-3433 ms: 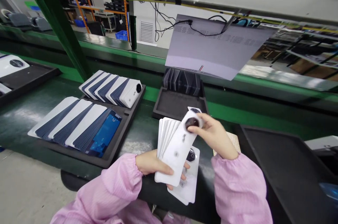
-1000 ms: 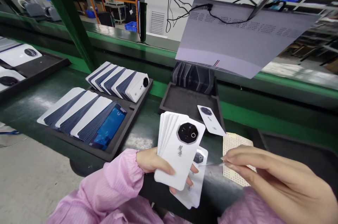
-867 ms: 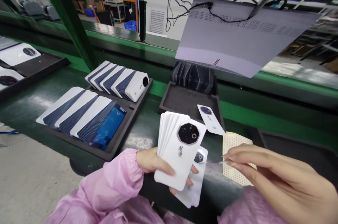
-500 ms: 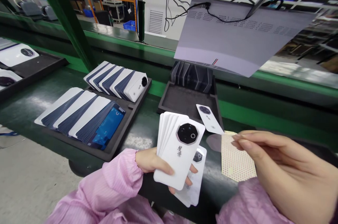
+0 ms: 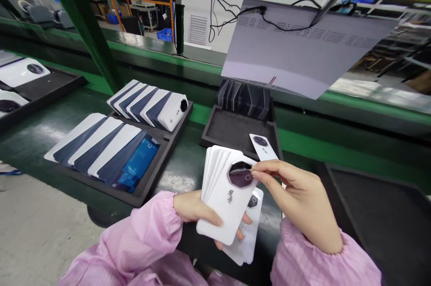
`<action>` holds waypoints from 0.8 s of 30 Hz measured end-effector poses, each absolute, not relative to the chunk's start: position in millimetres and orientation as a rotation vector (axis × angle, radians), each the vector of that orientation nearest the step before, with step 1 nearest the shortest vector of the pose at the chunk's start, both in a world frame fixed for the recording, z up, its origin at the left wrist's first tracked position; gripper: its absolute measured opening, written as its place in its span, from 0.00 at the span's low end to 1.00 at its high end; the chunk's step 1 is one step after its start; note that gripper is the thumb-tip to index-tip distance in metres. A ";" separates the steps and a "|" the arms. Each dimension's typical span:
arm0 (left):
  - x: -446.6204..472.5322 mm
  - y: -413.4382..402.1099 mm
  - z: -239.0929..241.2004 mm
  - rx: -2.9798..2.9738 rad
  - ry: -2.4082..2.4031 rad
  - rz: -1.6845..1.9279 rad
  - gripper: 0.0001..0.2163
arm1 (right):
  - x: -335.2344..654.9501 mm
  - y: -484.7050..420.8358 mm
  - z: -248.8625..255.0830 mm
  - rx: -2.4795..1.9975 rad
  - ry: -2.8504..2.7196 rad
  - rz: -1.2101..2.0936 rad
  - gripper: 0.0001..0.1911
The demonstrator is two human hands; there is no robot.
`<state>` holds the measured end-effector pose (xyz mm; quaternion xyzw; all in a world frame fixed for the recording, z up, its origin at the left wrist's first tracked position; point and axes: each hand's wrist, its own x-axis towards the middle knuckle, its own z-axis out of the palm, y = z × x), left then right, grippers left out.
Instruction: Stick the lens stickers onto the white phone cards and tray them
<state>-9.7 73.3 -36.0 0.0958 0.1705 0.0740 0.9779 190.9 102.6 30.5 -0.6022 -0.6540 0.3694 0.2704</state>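
My left hand (image 5: pixel 198 209) is closed on a fan of white phone back covers (image 5: pixel 222 227), thumb on top and fingers underneath. The top cover has a large dark camera area at its upper end and dark characters below it. My right hand (image 5: pixel 299 196) pinches the edge of a dark translucent film (image 5: pixel 239 178) between thumb and fingertips. This film lies over part of the camera area. More white covers (image 5: pixel 251 234) show below the left fingers; whether that hand holds them is unclear. Beyond my right hand a single white cover (image 5: pixel 264 147) leans on a black tray (image 5: pixel 232 129).
Standing dark panels (image 5: pixel 244 98) fill the tray's back. To the left, another black tray (image 5: pixel 148 187) holds rows of covers (image 5: pixel 114 149) and a blue-filmed piece (image 5: pixel 139 162). A dark tray (image 5: pixel 387 205) lies at right. A grey panel (image 5: pixel 296 48) with cables hangs above the bench.
My right hand has moved left from beside the yellowish dotted sheet to the top cover's camera area. The film now shows over that area. My left hand has barely moved.
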 end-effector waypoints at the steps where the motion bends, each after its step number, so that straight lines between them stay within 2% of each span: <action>1: -9.5 73.6 -35.7 0.194 0.337 0.159 0.23 | 191.1 102.8 30.1 -1.614 -1.769 0.995 0.04; 17: -10.5 74.3 -35.5 0.195 0.329 0.140 0.22 | 194.9 103.3 30.2 -1.550 -1.820 1.016 0.03; 24: -11.0 72.3 -36.2 0.206 0.322 0.119 0.22 | 191.3 104.1 28.2 -1.550 -1.952 0.882 0.04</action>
